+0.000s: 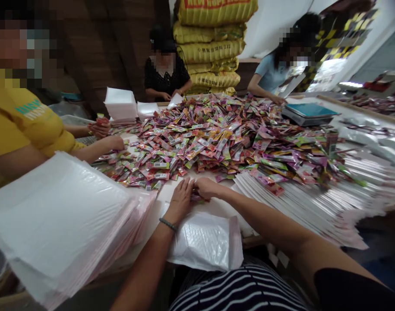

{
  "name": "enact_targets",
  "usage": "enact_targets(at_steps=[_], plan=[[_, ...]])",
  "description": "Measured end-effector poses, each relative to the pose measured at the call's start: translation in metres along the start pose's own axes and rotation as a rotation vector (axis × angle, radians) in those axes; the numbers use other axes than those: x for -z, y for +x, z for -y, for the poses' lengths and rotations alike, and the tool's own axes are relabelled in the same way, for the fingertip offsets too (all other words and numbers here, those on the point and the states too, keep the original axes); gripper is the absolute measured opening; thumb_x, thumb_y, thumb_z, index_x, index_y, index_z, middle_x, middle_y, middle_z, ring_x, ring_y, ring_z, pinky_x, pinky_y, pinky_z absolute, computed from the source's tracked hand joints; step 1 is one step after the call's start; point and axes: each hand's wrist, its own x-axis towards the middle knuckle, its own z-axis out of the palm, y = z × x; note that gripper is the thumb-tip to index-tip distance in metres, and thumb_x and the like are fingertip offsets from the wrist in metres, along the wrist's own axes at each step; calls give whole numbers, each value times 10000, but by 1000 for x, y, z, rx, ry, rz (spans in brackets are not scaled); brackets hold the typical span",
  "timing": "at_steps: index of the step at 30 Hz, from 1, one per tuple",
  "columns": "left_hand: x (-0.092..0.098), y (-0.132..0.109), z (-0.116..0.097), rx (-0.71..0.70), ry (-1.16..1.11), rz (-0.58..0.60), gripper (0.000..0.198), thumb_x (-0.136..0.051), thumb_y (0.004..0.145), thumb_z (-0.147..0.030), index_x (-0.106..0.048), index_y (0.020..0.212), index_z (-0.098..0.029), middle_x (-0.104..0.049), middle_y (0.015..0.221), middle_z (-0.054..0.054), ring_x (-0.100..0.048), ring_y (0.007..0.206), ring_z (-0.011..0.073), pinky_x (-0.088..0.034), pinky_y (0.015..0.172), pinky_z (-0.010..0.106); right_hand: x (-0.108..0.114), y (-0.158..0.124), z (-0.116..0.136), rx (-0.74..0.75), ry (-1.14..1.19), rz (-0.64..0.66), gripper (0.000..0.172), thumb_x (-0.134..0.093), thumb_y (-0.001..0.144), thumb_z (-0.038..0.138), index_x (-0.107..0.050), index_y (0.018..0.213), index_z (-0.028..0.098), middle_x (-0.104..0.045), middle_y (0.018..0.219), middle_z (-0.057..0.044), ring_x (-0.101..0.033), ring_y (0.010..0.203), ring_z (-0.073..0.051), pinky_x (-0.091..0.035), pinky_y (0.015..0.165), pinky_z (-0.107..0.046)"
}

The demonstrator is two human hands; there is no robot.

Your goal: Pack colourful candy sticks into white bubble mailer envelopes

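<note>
From where I stood, the work looked to be bunching up a few packets (196, 198), which lay between the two hands on the near part of the bench (166, 191), just short of the big pile (213, 142). Done well, I judged, that called for the left hand to serve as a wall while the right drew the edges even against it. A light pinch seemed wiser than a squeeze, since the wrappers looked slick and might slide apart. Keeping the bunch low and away from the pile would stop loose ones getting mixed in.

The left hand (182, 194) reached up from below, palm down, its fingers nearly straight and close together, pointing toward the pile. The right hand (206, 188) came in across from the right, its fingers curled inward toward the left fingertips. Both were at the packets, but the hands themselves hid the contact, so I couldn't tell whether either had a firm grip.

A white bag (202, 242) lay on the near side of the packets, beside the left wrist with its bracelet (168, 223). A stack of bags (61, 211) stood to the left.
</note>
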Motion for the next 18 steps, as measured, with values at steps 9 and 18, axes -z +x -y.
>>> enact_targets(at_steps=[9,18], plan=[[9,0,-12,80,175,227,317,-569,882,-344,-561,1150,-174,-603,1061,96,-537,1004,247,-430,827,354,69,32,-65,-153,-235,-464,347,-421,883,112,-638,1151,149,-582,1245,-201,-486,1154,-306,-371,939,-434],[12,-3,-16,43,114,269,205,-458,923,-215,-625,1039,-191,-634,1021,84,-546,974,223,-423,813,344,145,66,-84,-164,242,-494,270,-441,911,314,-603,777,146,-566,653,-18,-438,605,-120,-334,579,-255]])
